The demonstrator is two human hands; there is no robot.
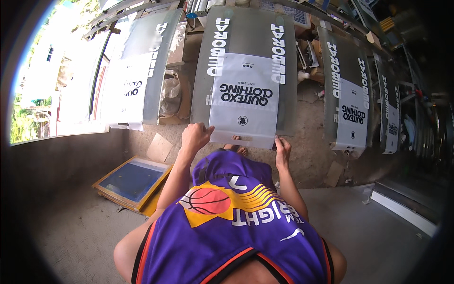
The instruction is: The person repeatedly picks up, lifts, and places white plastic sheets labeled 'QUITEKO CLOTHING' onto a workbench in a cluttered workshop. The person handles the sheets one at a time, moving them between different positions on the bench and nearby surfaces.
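A white plastic bag [244, 116] with black print and a cut-out handle slot lies flat on a long grey board [242, 33] in front of me. The slot end is toward me and reaches past the board's near edge. My left hand [196, 136] is closed, pinching the bag's near left corner. At the near right corner, the fingers of my right hand [283, 149] are pinched on the bag's edge. Under the bag, the board carries white lettering along both sides, partly covered.
To the right, more grey boards [329, 66] hold similar white bags [352, 113]; on the left, another bag [124, 90] lies on its board. A blue screen frame with wooden edges [132, 180] rests on the floor at left. Cardboard boxes [177, 94] stand between boards.
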